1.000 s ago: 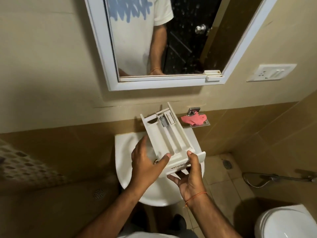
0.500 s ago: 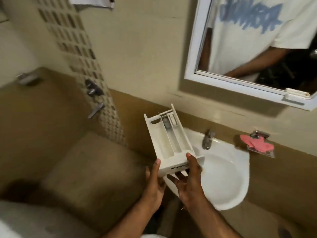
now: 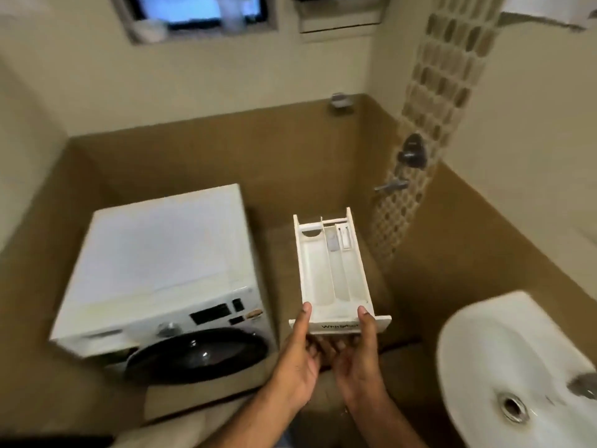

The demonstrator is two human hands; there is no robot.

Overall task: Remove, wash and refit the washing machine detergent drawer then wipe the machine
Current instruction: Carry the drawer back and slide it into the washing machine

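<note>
The white detergent drawer (image 3: 332,273) is held level in the air at the centre of the head view, its compartments facing up and its branded front panel toward me. My left hand (image 3: 298,354) grips the front panel's left end, thumb on top and fingers underneath. My right hand (image 3: 360,357) grips the right end the same way. The white front-loading washing machine (image 3: 155,263) stands on the floor to the left of the drawer, its dark round door facing me. Its drawer slot at the top left of the front is blurred.
A white wash basin (image 3: 478,350) sits at the lower right, its drain and part of a tap visible. Shower fittings (image 3: 410,156) stick out of the mosaic tile strip behind the drawer. A window (image 3: 200,11) is high on the far wall.
The view has swung left from the mirror and basin to the washing machine. Both hands still hold the drawer by its front panel, and it now sits between the basin and the machine.
</note>
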